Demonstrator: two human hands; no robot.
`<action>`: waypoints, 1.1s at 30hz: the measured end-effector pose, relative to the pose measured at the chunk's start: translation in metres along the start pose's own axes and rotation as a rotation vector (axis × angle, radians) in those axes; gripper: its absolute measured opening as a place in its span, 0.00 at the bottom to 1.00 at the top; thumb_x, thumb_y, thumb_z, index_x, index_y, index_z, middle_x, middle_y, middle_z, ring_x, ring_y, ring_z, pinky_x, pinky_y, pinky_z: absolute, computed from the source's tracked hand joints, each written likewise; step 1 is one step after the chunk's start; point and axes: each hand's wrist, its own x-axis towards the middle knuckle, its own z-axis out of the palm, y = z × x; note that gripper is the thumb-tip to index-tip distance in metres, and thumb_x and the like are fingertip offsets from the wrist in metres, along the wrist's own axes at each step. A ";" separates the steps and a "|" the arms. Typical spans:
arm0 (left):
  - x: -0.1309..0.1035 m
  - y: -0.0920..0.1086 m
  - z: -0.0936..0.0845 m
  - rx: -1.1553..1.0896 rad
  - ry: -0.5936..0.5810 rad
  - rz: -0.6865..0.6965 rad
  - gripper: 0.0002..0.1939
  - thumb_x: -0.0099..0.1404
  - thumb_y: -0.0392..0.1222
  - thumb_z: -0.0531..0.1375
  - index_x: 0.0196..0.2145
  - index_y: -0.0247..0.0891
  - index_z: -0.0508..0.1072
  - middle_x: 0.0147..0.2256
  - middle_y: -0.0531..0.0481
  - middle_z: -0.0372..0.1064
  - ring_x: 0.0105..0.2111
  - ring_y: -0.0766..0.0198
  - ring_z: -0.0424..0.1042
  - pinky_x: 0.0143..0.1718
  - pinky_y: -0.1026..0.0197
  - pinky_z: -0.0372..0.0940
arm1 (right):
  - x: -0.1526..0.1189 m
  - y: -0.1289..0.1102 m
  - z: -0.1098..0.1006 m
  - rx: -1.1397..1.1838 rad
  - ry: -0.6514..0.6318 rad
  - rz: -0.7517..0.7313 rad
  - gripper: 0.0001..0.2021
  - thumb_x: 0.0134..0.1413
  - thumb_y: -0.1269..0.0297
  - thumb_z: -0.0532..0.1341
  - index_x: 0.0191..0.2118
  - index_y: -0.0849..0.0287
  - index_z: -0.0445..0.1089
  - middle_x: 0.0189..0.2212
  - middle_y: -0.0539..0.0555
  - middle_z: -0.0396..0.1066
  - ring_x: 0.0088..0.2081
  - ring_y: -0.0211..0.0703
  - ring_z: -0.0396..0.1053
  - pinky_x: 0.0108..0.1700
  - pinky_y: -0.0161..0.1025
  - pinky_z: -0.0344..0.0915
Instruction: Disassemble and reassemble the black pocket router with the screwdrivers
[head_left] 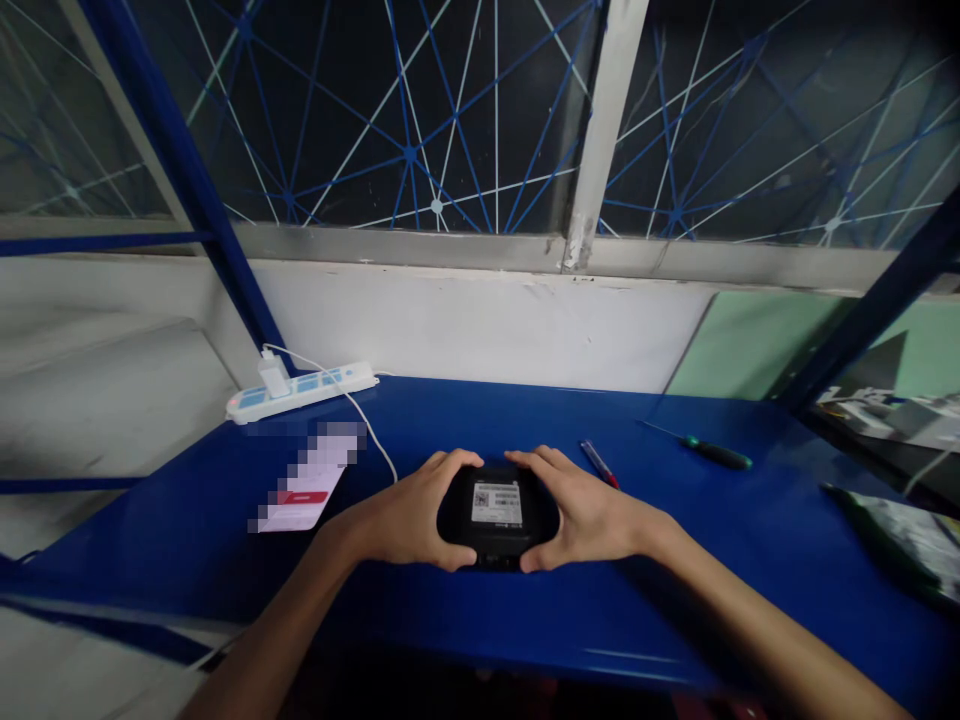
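Between my two hands is a black electronic box [457, 515] with rounded sides and a white printed label [496, 503] facing up. My left hand [412, 510] wraps its left side, thumb at the near edge and fingers at the far edge. On the right side my right hand [592, 510] grips it the same way. Dark sockets or ports seem to line the near edge, too small to make out. Whether the box rests on the blue table [480, 620] or is held just above it, I cannot tell.
To the left lies a phone [307, 490], its screen partly blurred out. Behind it a white power strip [300, 393] holds a charger [274, 374] with a white cable. A red-capped pen [598, 463] and a green-handled screwdriver [716, 452] lie right. A plastic bag [900, 540] sits far right.
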 end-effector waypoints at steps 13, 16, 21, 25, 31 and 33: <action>0.007 0.004 0.001 -0.029 0.107 0.085 0.45 0.45 0.48 0.72 0.56 0.47 0.55 0.58 0.43 0.55 0.58 0.43 0.60 0.58 0.41 0.59 | -0.006 0.011 -0.002 0.043 0.141 -0.132 0.57 0.37 0.45 0.73 0.70 0.55 0.46 0.59 0.64 0.59 0.60 0.62 0.60 0.61 0.60 0.60; 0.019 0.011 -0.001 -0.062 0.121 0.119 0.45 0.47 0.49 0.71 0.58 0.46 0.53 0.58 0.42 0.56 0.59 0.42 0.58 0.59 0.40 0.58 | -0.009 0.017 -0.012 0.048 0.209 -0.089 0.58 0.36 0.46 0.73 0.71 0.52 0.44 0.60 0.64 0.59 0.60 0.65 0.60 0.61 0.66 0.58; 0.054 0.011 -0.007 -0.086 0.088 0.157 0.40 0.47 0.48 0.71 0.52 0.44 0.55 0.54 0.42 0.59 0.57 0.42 0.62 0.56 0.40 0.60 | -0.008 0.041 -0.022 0.093 0.241 -0.049 0.56 0.39 0.42 0.72 0.71 0.54 0.45 0.62 0.65 0.61 0.61 0.63 0.62 0.61 0.62 0.59; 0.078 0.001 -0.010 -0.106 0.115 0.172 0.36 0.47 0.47 0.71 0.47 0.44 0.54 0.55 0.41 0.58 0.56 0.43 0.63 0.56 0.41 0.61 | -0.006 0.061 -0.026 0.002 0.240 0.031 0.33 0.66 0.44 0.48 0.70 0.57 0.49 0.64 0.62 0.62 0.64 0.54 0.60 0.63 0.56 0.58; 0.098 0.000 -0.011 -0.121 0.222 0.187 0.34 0.50 0.47 0.69 0.47 0.44 0.53 0.58 0.40 0.54 0.59 0.46 0.61 0.59 0.43 0.58 | -0.006 0.082 -0.029 -0.315 0.219 0.211 0.14 0.64 0.62 0.55 0.48 0.60 0.73 0.47 0.62 0.73 0.48 0.53 0.70 0.55 0.49 0.62; 0.103 0.004 -0.010 -0.100 0.223 0.197 0.35 0.49 0.48 0.70 0.46 0.44 0.52 0.58 0.40 0.54 0.58 0.46 0.62 0.59 0.42 0.58 | -0.007 0.089 -0.030 -0.353 0.224 0.262 0.12 0.60 0.68 0.56 0.46 0.62 0.74 0.46 0.63 0.71 0.46 0.53 0.70 0.51 0.47 0.64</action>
